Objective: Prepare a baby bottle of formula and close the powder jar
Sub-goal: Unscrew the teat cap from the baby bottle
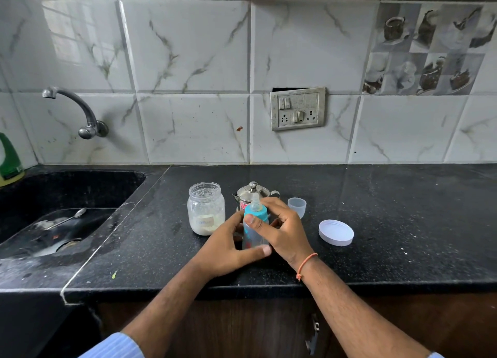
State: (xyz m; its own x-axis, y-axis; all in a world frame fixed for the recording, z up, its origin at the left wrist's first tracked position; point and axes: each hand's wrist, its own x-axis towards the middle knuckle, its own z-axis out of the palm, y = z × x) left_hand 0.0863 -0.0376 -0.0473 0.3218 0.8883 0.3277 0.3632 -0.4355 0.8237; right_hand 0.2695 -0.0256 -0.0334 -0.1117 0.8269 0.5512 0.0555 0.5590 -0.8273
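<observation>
A clear baby bottle (252,236) with a blue collar and teat stands upright on the black counter (390,223). My left hand (228,247) wraps its lower body. My right hand (282,228) grips the blue collar, thumb in front. Left of the bottle stands the open glass powder jar (205,208), about a third full of white powder. The jar's white lid (336,232) lies on the counter to the right. A small clear bottle cap (297,206) stands behind my right hand.
A steel kettle (252,193) stands right behind the bottle. The black sink (53,217) at the left holds a spoon (68,217) and a wall tap (80,110) above. A green bottle (9,158) sits at the far left. A socket panel (297,111) is on the tiled wall.
</observation>
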